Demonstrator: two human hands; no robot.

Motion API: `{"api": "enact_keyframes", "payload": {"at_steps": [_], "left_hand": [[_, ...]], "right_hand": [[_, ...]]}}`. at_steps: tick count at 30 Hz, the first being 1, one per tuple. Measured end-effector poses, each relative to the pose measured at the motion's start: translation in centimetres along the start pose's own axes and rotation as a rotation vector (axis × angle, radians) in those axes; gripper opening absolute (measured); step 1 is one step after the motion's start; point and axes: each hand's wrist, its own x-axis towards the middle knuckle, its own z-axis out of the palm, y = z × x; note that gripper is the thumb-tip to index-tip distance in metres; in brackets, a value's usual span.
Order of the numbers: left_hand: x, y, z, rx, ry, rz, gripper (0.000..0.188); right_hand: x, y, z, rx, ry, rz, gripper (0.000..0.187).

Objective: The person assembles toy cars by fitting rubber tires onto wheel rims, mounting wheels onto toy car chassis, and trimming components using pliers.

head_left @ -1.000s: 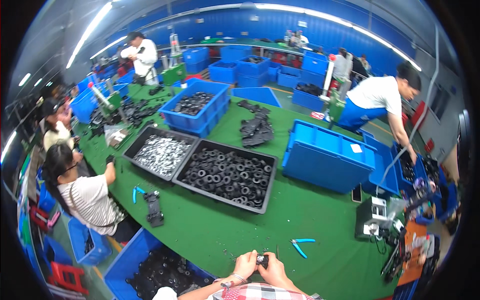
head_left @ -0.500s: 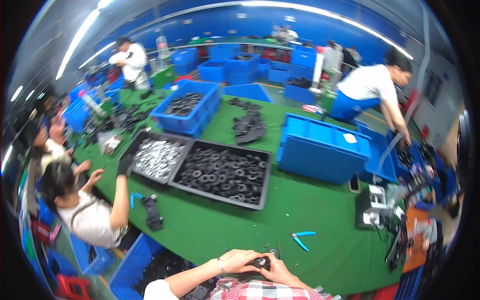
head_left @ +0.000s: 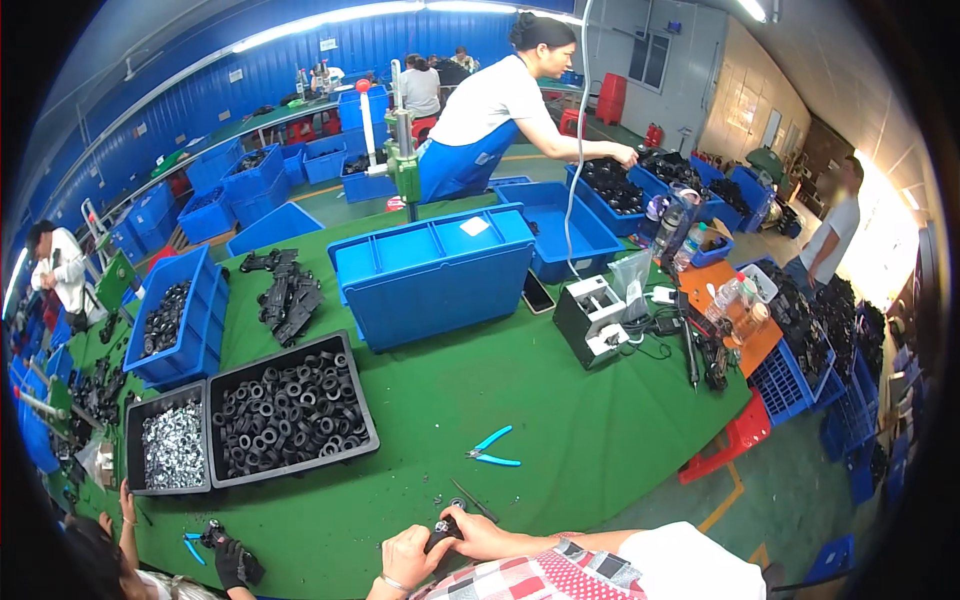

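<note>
At the near edge of the green table, my left hand (head_left: 406,559) and my right hand (head_left: 482,537) are both closed round a small black plastic part (head_left: 441,535). A bit of shiny metal shows on its top; my fingers cover most of the rest. Just beyond my right hand lie a thin dark rod (head_left: 474,499) and a small round piece (head_left: 457,504). Farther out rest blue-handled nippers (head_left: 494,447), their handles spread, touched by neither hand.
Left of centre sit a black tray of black rings (head_left: 362,398) and a tray of small silver pieces (head_left: 137,440). A large blue bin (head_left: 430,300) stands beyond. At lower left, a co-worker's gloved hand (head_left: 232,563) touches a black part. A black box (head_left: 590,322) with cables is at right.
The whole view has swung to the right, so the trays and bins appear farther left. Both my hands are still on the black part. The co-worker's gloved hand has moved from the trays to a black part.
</note>
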Motion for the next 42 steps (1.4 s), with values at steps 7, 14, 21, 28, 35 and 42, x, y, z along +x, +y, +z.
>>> {"api": "enact_keyframes", "payload": {"at_steps": [7, 14, 21, 28, 35, 42], "left_hand": [[-0.9, -0.3, 0.3, -0.509, 0.020, -0.724, 0.032], [-2.6, -2.2, 1.0, -0.918, -0.079, -0.935, 0.026], [3.7, -7.7, -5.1, -0.804, 0.269, -0.604, 0.041], [6.6, -6.0, -7.7, -0.660, 0.401, -0.436, 0.029], [1.3, -1.0, -0.9, -0.550, -0.665, -0.854, 0.037], [-1.9, -3.1, 7.0, -1.788, 0.163, -0.764, 0.053]], "right_hand": [[1.0, -0.5, -0.8, 0.143, 0.203, 0.135, 0.047], [0.5, 0.2, -2.2, 0.128, 0.222, 0.273, 0.045], [0.2, 1.5, -1.8, 0.172, 0.251, 0.086, 0.047], [0.0, -0.3, -2.6, 0.283, 0.267, 0.177, 0.045], [2.7, 1.2, -0.9, 0.741, 0.424, 0.223, 0.044], [4.3, -0.7, 1.1, 0.979, 0.321, 0.192, 0.032]]}}
